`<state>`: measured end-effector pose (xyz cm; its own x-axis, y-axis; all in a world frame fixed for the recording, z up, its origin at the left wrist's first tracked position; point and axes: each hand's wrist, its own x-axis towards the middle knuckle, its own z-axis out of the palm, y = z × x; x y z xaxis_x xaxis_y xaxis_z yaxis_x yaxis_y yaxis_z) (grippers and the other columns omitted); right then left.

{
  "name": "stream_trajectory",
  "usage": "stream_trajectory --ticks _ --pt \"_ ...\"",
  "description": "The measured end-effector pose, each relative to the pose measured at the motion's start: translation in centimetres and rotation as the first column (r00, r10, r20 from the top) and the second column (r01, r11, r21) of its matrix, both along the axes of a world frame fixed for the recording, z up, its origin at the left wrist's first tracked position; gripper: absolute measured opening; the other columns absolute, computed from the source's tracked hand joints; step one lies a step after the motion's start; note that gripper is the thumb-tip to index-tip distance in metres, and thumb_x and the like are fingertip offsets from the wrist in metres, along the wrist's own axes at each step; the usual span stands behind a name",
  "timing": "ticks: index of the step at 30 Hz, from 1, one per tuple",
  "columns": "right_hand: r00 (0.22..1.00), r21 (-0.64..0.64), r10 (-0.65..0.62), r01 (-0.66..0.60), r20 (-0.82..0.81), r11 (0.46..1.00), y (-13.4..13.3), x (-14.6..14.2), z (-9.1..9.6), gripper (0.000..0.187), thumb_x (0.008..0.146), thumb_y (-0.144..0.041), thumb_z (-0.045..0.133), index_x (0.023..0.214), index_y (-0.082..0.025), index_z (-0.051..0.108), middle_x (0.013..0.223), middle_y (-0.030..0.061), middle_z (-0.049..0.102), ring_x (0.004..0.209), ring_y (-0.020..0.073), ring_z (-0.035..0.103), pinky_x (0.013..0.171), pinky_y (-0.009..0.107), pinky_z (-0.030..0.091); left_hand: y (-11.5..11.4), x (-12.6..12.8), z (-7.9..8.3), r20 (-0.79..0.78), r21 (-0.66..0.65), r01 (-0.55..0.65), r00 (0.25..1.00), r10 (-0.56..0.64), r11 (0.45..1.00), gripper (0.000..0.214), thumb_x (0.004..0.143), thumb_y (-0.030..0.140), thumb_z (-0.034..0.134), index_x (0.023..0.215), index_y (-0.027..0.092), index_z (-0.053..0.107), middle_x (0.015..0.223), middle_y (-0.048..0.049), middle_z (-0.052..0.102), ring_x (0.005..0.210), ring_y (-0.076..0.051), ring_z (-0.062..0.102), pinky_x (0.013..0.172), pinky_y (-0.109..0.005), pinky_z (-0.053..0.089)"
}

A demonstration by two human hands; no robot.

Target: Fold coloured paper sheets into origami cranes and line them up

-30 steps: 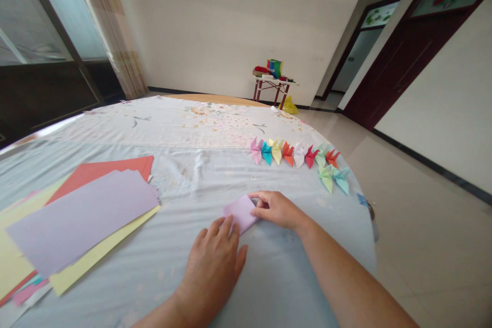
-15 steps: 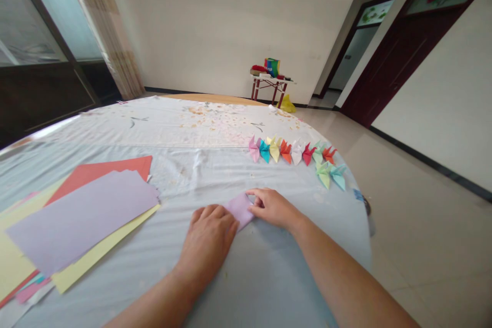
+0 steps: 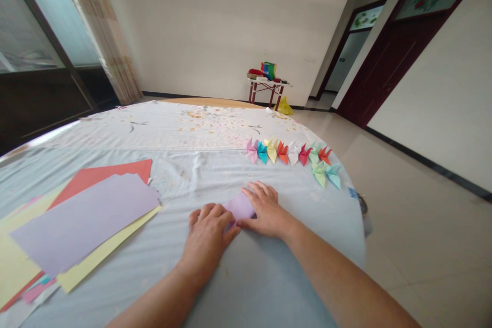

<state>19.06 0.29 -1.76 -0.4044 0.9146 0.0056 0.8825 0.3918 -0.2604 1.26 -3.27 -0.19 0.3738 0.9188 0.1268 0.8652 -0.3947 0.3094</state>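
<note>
A folded piece of light purple paper (image 3: pixel 240 207) lies on the cloth between my two hands. At its left corner, my left hand (image 3: pixel 207 230) presses down with bent fingers, the thumb along the lower edge. My right hand (image 3: pixel 265 210) holds the other side, thumb at the near edge and fingertips over the far right edge. The palm and fingers of both hands hide parts of the paper, so its exact fold cannot be made out. Beyond my right hand, several coloured origami cranes (image 3: pixel 282 152) stand in a row, with a pale green crane (image 3: pixel 319 173) and a light blue crane (image 3: pixel 333 176) in front.
On the left lies a stack of coloured sheets, a purple sheet (image 3: pixel 88 218) on top, with a red sheet (image 3: pixel 115 174) and a yellow sheet (image 3: pixel 111 248) showing. The round table wears a pale tablecloth (image 3: pixel 184 169). A small side table (image 3: pixel 269 84) stands by the wall.
My right hand has gone from pinching the paper's right corner to spreading over it, thumb now at the near edge close to my left thumb. The left hand stays nearly in place.
</note>
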Motion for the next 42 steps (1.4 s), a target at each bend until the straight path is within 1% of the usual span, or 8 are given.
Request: stream_trajectory --ticks 11,14,17,21,27,33,38,42 --pt "0.983 -0.080 -0.185 0.183 -0.014 0.980 1.8 3.3 0.1 0.094 0.054 -0.068 0.061 0.133 -0.026 0.034 0.140 0.0112 0.028 0.127 0.0321 0.020 0.099 0.048 0.019 0.2 -0.2 -0.5 0.005 0.003 0.012 1.000 -0.012 1.000 0.019 0.082 0.039 0.048 0.087 0.027 0.061 0.091 -0.0010 0.058 0.096 -0.022 0.046 0.079 -0.035 0.029" --pt "0.979 -0.086 -0.199 0.195 -0.035 0.977 2.1 4.7 0.2 0.084 0.056 -0.061 0.065 0.129 -0.026 0.041 0.136 0.0099 0.035 0.124 0.0312 0.026 0.097 0.047 0.023 0.2 -0.2 -0.4 -0.001 0.005 0.000 1.000 0.000 1.000 0.019 0.082 0.040 0.048 0.089 0.027 0.061 0.092 -0.0015 0.058 0.096 -0.022 0.046 0.079 -0.036 0.029" --pt "0.977 -0.019 -0.167 0.166 -0.131 0.986 2.7 5.4 0.6 0.059 0.069 -0.049 0.061 0.122 -0.024 0.049 0.130 0.0075 0.045 0.121 0.0262 0.032 0.098 0.043 0.026 0.3 -0.1 -0.4 -0.007 -0.005 -0.016 1.000 0.016 1.000 0.021 0.081 0.041 0.048 0.091 0.028 0.061 0.095 -0.0026 0.057 0.097 -0.022 0.047 0.081 -0.036 0.029" --pt "0.971 0.152 -0.024 0.062 -0.239 0.986 4.5 3.4 1.0 0.042 0.086 -0.040 0.041 0.122 -0.021 0.050 0.132 0.0067 0.045 0.126 0.0205 0.031 0.103 0.038 0.024 0.3 -0.2 -0.5 0.002 -0.019 -0.020 1.000 0.020 1.000 0.020 0.081 0.039 0.049 0.094 0.029 0.060 0.100 -0.0027 0.056 0.099 -0.023 0.046 0.082 -0.037 0.029" --pt "1.000 0.037 -0.018 0.018 0.011 0.999 9.2 -1.4 -0.3 0.049 0.089 -0.043 0.030 0.132 -0.021 0.038 0.143 0.0073 0.029 0.133 0.0229 0.019 0.106 0.043 0.018 0.4 -0.2 -0.8 -0.007 -0.045 -0.028 1.000 0.028 0.999 0.020 0.081 0.040 0.049 0.094 0.029 0.060 0.099 -0.0034 0.056 0.099 -0.023 0.047 0.083 -0.037 0.030" --pt "0.995 -0.012 -0.067 0.068 0.071 0.998 12.5 -2.4 -1.7 0.054 0.089 -0.049 0.025 0.136 -0.024 0.030 0.146 0.0071 0.020 0.134 0.0247 0.016 0.106 0.046 0.015 0.3 -0.1 -0.6 0.008 -0.056 -0.040 0.999 0.040 0.998 0.019 0.080 0.038 0.051 0.094 0.028 0.060 0.098 -0.0034 0.056 0.100 -0.023 0.047 0.083 -0.037 0.031" --pt "0.995 0.011 -0.076 0.076 0.064 0.997 12.6 -2.5 -1.5 0.052 0.089 -0.047 0.027 0.135 -0.024 0.032 0.145 0.0069 0.022 0.134 0.0236 0.016 0.106 0.046 0.013 0.3 0.1 -0.2 -0.010 -0.104 -0.068 0.998 0.067 0.992 0.019 0.079 0.037 0.053 0.094 0.028 0.060 0.100 -0.0038 0.055 0.102 -0.023 0.046 0.084 -0.038 0.031" --pt "0.999 0.133 -0.047 0.046 0.003 0.990 10.9 -2.2 -0.9 0.046 0.090 -0.044 0.028 0.131 -0.024 0.039 0.141 0.0075 0.032 0.130 0.0223 0.025 0.105 0.045 0.018 0.3 -0.2 -0.6 0.016 -0.068 -0.039 0.999 0.041 0.997 0.020 0.080 0.039 0.051 0.094 0.029 0.060 0.099 -0.0037 0.055 0.101 -0.023 0.046 0.083 -0.037 0.031"
